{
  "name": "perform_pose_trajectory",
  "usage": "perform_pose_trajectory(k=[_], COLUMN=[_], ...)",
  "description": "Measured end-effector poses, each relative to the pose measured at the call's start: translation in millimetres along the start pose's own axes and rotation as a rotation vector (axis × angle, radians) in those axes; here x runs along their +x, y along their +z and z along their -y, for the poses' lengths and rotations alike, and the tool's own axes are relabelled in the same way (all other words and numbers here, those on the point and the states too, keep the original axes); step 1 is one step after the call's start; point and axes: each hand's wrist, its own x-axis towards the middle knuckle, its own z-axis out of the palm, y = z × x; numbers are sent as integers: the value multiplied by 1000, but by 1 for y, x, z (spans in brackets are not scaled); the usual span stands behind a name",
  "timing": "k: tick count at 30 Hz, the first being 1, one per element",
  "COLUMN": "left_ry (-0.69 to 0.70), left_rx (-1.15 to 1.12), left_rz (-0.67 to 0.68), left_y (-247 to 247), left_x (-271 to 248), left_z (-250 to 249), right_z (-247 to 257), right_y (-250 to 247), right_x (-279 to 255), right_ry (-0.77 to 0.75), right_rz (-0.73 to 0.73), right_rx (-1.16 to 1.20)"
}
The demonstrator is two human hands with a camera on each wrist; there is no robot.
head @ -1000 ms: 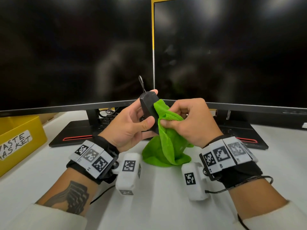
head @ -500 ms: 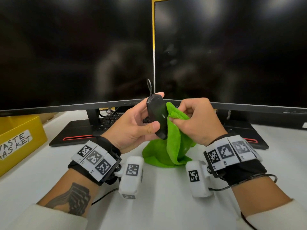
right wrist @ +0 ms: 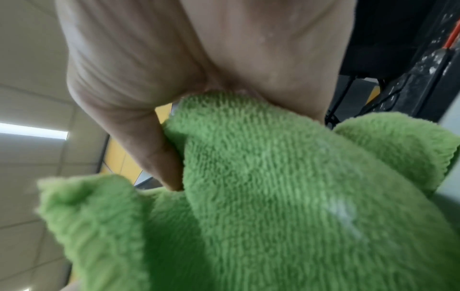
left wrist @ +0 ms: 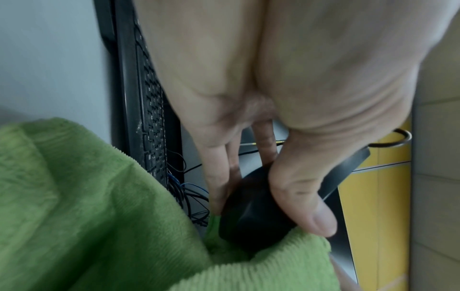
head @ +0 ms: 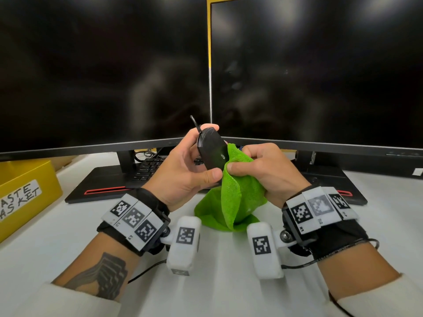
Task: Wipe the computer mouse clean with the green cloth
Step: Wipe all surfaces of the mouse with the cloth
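Observation:
My left hand (head: 194, 165) holds the black computer mouse (head: 211, 148) upright in the air before the monitors, thumb at its lower end, fingertips over its top. The mouse's cable (head: 194, 122) sticks up from its top. My right hand (head: 258, 168) grips the green cloth (head: 238, 197) bunched in its fingers and presses it against the mouse's right side. The cloth's lower part hangs down onto the white desk (head: 217, 282). In the left wrist view, thumb and fingers (left wrist: 301, 195) pinch the mouse (left wrist: 251, 218) above the cloth (left wrist: 99, 216). The right wrist view is mostly cloth (right wrist: 273, 196).
Two dark monitors (head: 103, 72) (head: 320, 72) stand close behind my hands on black bases. A black keyboard (head: 148, 168) lies under the left one. A yellow waste basket (head: 25, 193) sits at the left edge. Cables run from my wrist devices across the desk.
The mouse has turned in my left hand, showing more of its broad face, and has risen slightly. My right hand has slid the cloth down along the mouse's right side.

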Motion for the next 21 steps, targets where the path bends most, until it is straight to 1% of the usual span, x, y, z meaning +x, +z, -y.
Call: perform_pose_trajectory(k=[2, 4, 6, 9, 10, 13, 14, 16, 21], left_ry=[14, 12, 0, -3, -4, -17, -20, -22, -13], left_rx=[21, 25, 31, 14, 2, -12, -8, -5, 52], left_rz=[-18, -8, 14, 25, 21, -5, -10, -13, 9], left_y=[-1, 2, 5, 7, 7, 7, 7, 5, 6], left_x=[0, 0, 0, 0, -1, -3, -3, -3, 0], left_z=[1, 2, 0, -2, -3, -6, -6, -5, 2], right_z=[1, -1, -3, -2, -1, 3, 3, 4, 1], right_y=[4, 2, -2, -4, -4, 0, 3, 7, 5], right_x=[0, 1, 2, 0, -1, -6, -6, -6, 0], right_ry=[-13, -29, -6, 57, 79, 141, 157, 174, 177], right_rz=[-55, -143, -187, -171, -143, 6, 27, 0, -163], right_rx=[-4, 2, 68, 186, 202, 205, 199, 202, 322])
